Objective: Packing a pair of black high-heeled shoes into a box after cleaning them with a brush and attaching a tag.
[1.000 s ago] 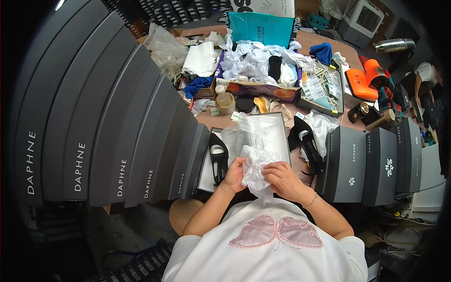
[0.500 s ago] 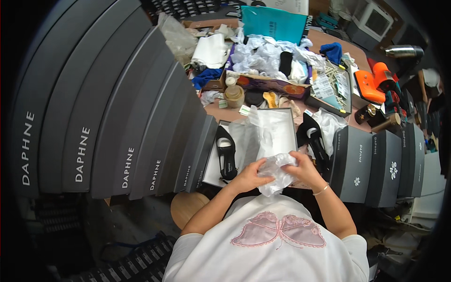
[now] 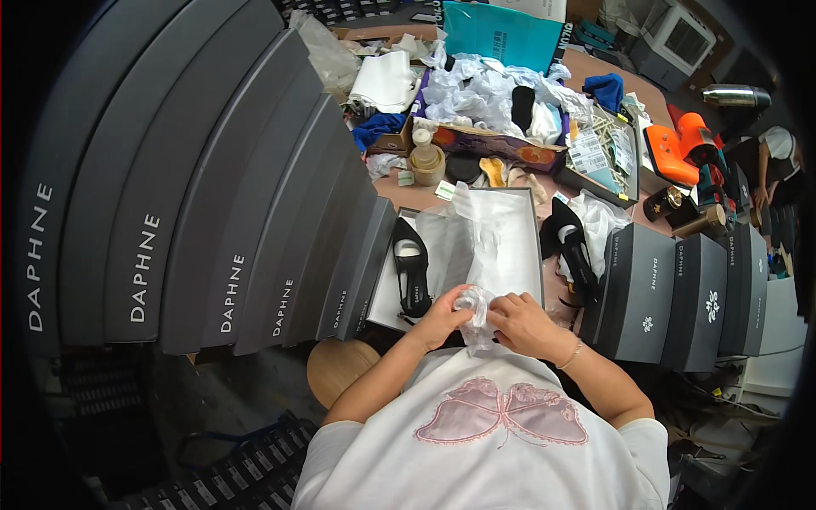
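In front of my chest, my left hand and my right hand both close on a crumpled sheet of white tissue paper, now bunched small between them. Just beyond lies a shallow open shoebox with translucent wrapping paper spread inside. One black high-heeled shoe rests at the left, on a white box part beside the wrapping. Its mate, another black shoe, lies to the right of the box, on the table.
Tall stacks of dark grey shoeboxes rise at the left; more boxes stand at the right. Behind are a carton of crumpled paper, a pump bottle, a tray of small packets and an orange tool. A round stool is at lower left.
The tissue paper has been squeezed into a smaller, tighter bunch. My right hand has moved left, closer to my left hand, and the view has shifted slightly.
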